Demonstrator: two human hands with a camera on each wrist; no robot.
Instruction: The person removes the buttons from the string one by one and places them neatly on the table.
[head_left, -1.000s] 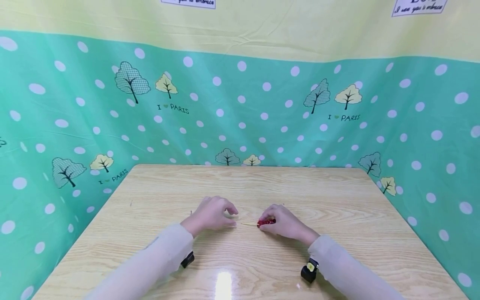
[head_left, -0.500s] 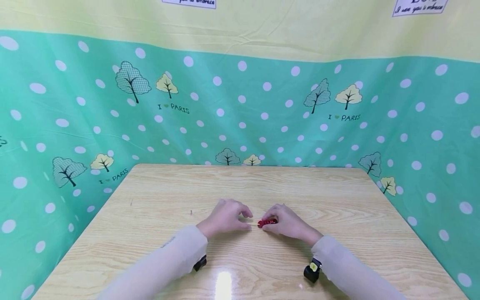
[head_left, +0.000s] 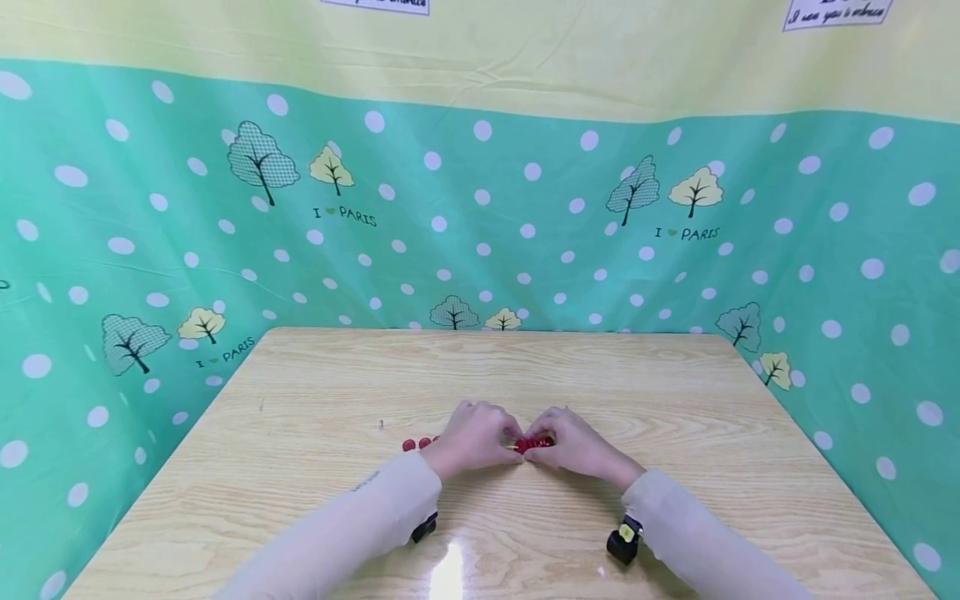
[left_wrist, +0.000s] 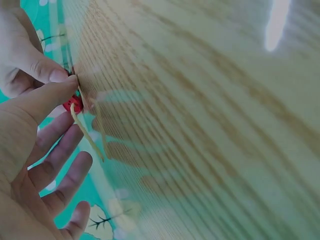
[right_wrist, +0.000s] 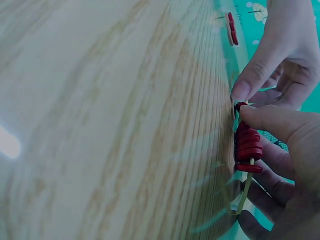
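Several red discs (head_left: 542, 443) sit in a row on a pale yellow cord (right_wrist: 246, 192), above the table near its middle. My right hand (head_left: 573, 446) pinches this row between thumb and fingers. From the left, my left hand (head_left: 478, 437) meets it, thumb and a finger pinching the red disc (left_wrist: 73, 104) at the row's near end; its other fingers are spread. One length of cord (left_wrist: 87, 132) hangs from that disc, and another trails out of the opposite end in the right wrist view. The fingertips partly cover the discs.
Loose red discs (head_left: 408, 445) lie on the wooden table (head_left: 337, 375), just left of my left hand. A tiny object (head_left: 381, 425) is farther left. Green and yellow patterned cloth (head_left: 525, 192) stands behind and beside the table.
My left hand has moved right, closing the gap to my right hand, and now pinches the end disc. The loose discs have come into view behind it. My right hand has barely moved.
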